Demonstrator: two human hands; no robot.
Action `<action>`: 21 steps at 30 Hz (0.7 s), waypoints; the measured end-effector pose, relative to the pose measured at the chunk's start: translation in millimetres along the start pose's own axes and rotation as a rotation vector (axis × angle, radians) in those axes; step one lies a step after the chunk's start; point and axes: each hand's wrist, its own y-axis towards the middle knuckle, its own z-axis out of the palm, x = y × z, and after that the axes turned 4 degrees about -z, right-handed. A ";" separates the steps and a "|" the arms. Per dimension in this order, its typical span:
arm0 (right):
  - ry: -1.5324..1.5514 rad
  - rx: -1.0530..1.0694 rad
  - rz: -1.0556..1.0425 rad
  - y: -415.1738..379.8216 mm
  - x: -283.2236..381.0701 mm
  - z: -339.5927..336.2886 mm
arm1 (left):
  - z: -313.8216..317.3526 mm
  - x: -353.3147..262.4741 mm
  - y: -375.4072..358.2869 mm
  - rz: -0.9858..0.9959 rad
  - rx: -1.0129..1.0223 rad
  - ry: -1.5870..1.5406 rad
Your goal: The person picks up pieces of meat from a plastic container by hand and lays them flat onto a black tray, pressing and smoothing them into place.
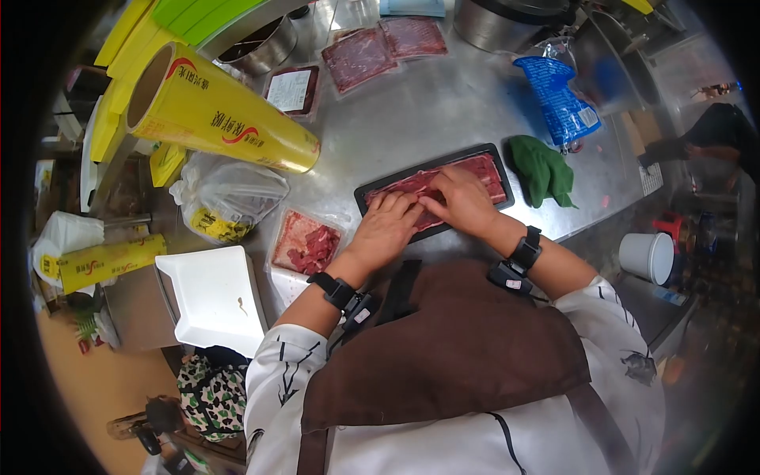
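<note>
A black rectangular tray (507, 184) lies on the steel counter in front of me, with slices of red meat (484, 169) laid along it. My left hand (386, 226) rests over the left part of the tray, its fingertips on the meat. Over the middle, my right hand (465, 203) has its fingers bent down and pressed together at the meat, close to the left fingertips. What lies between those fingertips is too small to make out. Left of the tray, an open clear pack (290, 229) holds small meat pieces (315, 248).
A big yellow film roll (229, 115) and a plastic bag (229, 190) are at the left, above a white tray (210, 297). Meat packs (358, 59) lie at the back. To the right are a green cloth (541, 170), a blue packet (556, 99) and a white tub (647, 257).
</note>
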 end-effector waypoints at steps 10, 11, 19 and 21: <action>-0.010 0.041 -0.061 5.9 -1.9 4.6 | 1.7 0.5 -0.4 -0.008 -0.008 -0.022; 0.043 0.010 -0.082 5.1 -2.0 3.7 | 3.2 0.9 -1.4 -0.010 -0.013 -0.027; 0.154 0.002 -0.058 -2.6 -4.4 7.4 | 1.5 -0.2 -2.4 -0.021 -0.015 -0.048; 0.124 -0.015 -0.059 -2.3 -5.8 8.8 | 0.8 -0.8 -1.7 -0.023 -0.010 -0.047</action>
